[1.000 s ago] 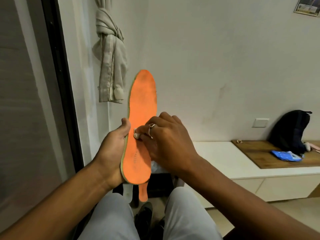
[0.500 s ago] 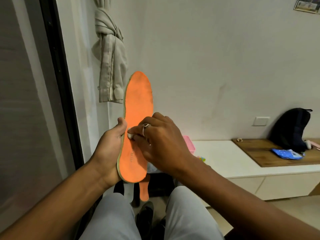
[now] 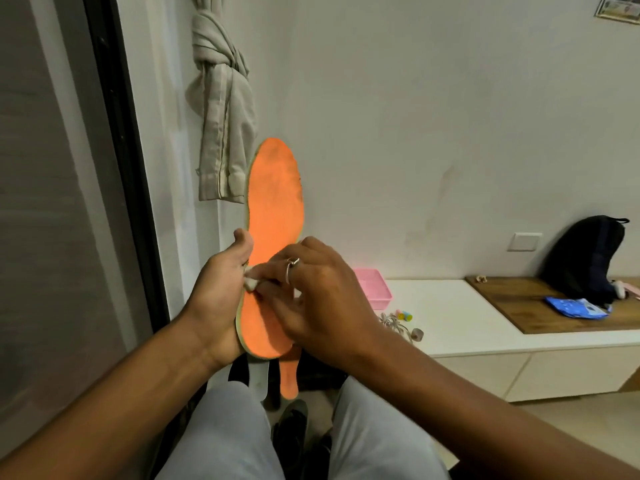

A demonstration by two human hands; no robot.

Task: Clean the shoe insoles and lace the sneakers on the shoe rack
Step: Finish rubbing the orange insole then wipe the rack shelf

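Orange insole [image 3: 275,209] being wiped while held upright at centre, in front of the person.
The left hand [image 3: 218,296] is gripping the insole along its left edge, toe end up, with the thumb lying over the orange face. The right hand [image 3: 318,299] is pinching a small white wad [image 3: 250,282] and pressing it to that face, just beside the left thumb. A second insole [image 3: 289,375] is showing below. A pink tray [image 3: 375,289] is sitting on the desk [image 3: 450,313] at right.

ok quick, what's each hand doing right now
Left hand: grips the orange insole by its lower edge.
Right hand: pinches a small white wad against the insole.
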